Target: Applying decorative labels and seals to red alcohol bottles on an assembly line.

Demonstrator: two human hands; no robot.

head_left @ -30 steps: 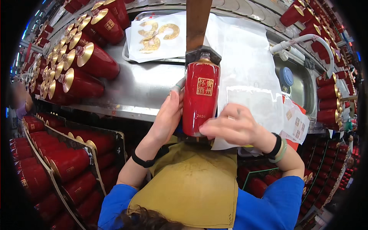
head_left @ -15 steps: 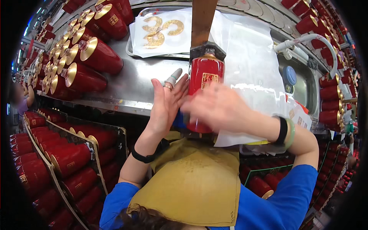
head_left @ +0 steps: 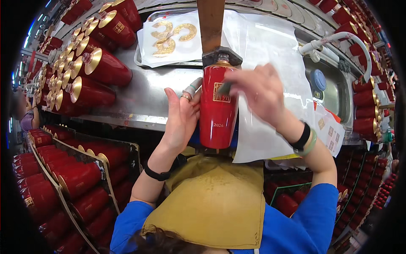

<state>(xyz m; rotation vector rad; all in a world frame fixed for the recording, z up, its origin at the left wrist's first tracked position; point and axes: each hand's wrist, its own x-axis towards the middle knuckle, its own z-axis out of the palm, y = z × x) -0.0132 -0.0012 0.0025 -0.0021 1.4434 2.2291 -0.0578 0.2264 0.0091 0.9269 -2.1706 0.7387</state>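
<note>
A glossy red bottle (head_left: 218, 122) with a gold square label (head_left: 222, 94) is in front of me, its neck at a dark bracket (head_left: 222, 55) below a wooden bar. My left hand (head_left: 182, 110) lies open along the bottle's left side, palm and fingers stretched out; one finger wears a grey cover, another a ring. Above the label's right part, my right hand (head_left: 262, 91) is closed on a small dark-green flat piece (head_left: 225, 88), which looks like a scraper. Motion blurs these fingers. The piece's edge is over the label, but contact cannot be made out.
Rows of red bottles (head_left: 108, 67) with gold shoulders stand on the metal bench at left. White sheets bearing gold crescent decals (head_left: 186, 31) lie on a tray behind. Clear film (head_left: 270, 55) covers the right side, beside a sink (head_left: 338, 95) with a white tap (head_left: 334, 40). Bottle racks (head_left: 80, 173) stand lower left.
My right hand has moved up and right off the lower bottle, uncovering the label and the dark-green piece. The bottle and bench appear shifted slightly left in view; my left hand stays beside the bottle.
</note>
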